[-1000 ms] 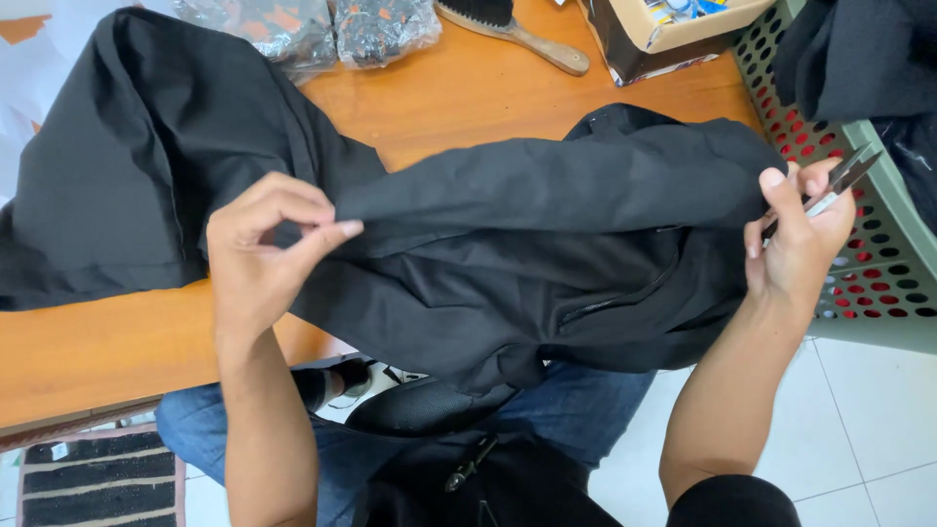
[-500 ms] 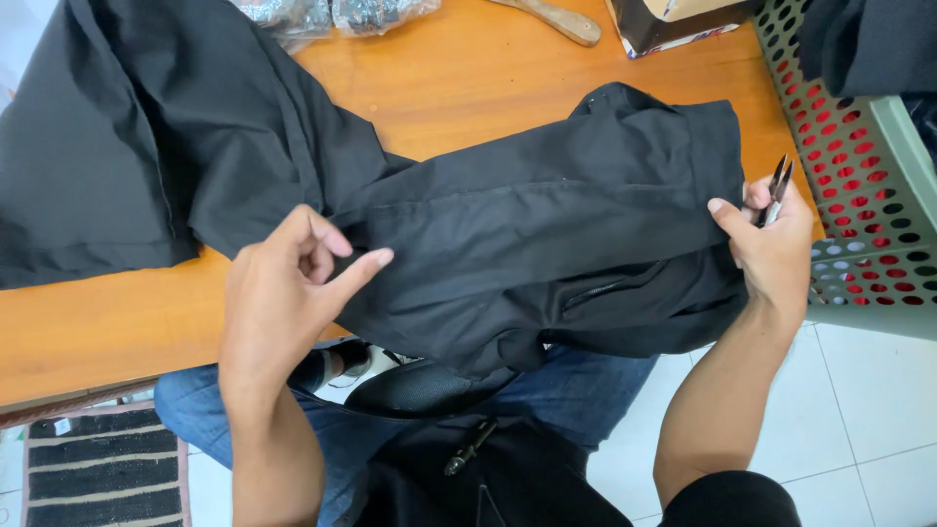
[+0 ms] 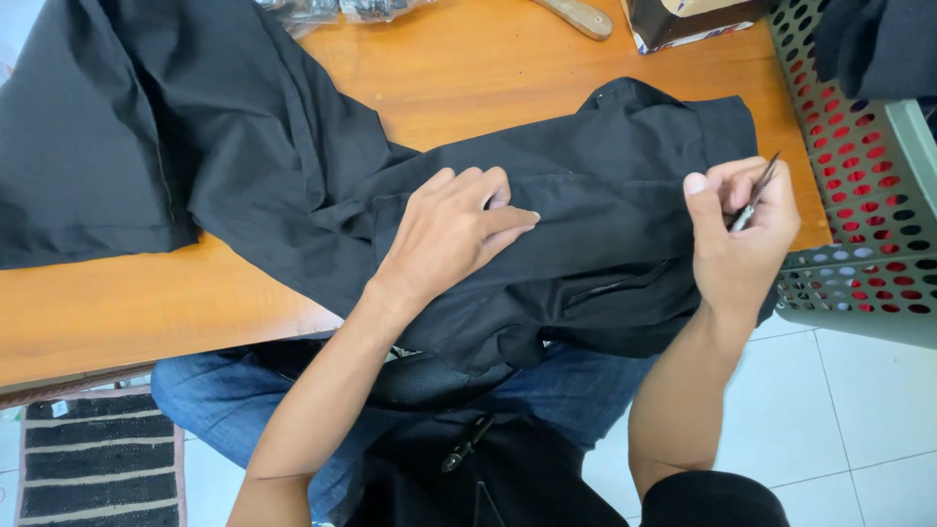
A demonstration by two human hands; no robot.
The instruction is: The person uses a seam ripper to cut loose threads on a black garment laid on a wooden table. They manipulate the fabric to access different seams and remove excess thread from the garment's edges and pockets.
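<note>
A black garment point(image 3: 293, 166) lies spread over a wooden table point(image 3: 137, 303), its lower part hanging off the front edge over my lap. My left hand point(image 3: 454, 229) rests palm down on the cloth near the middle, fingers pressing it flat. My right hand point(image 3: 742, 234) is at the garment's right end, by the table's corner. It pinches a small thin metal tool point(image 3: 756, 195) that looks like thread snips, its tip pointing up and right.
A grey perforated basket point(image 3: 869, 195) with a red inside stands at the right, dark cloth over its rim. A wooden brush handle point(image 3: 576, 15), a cardboard box point(image 3: 683, 20) and plastic-wrapped items point(image 3: 332, 10) sit at the table's far edge. A striped mat point(image 3: 98, 459) lies on the tiled floor.
The garment has been pulled flatter on the table. My left hand came down from a raised pinch onto the cloth. My right hand moved left, onto the garment's right end.
</note>
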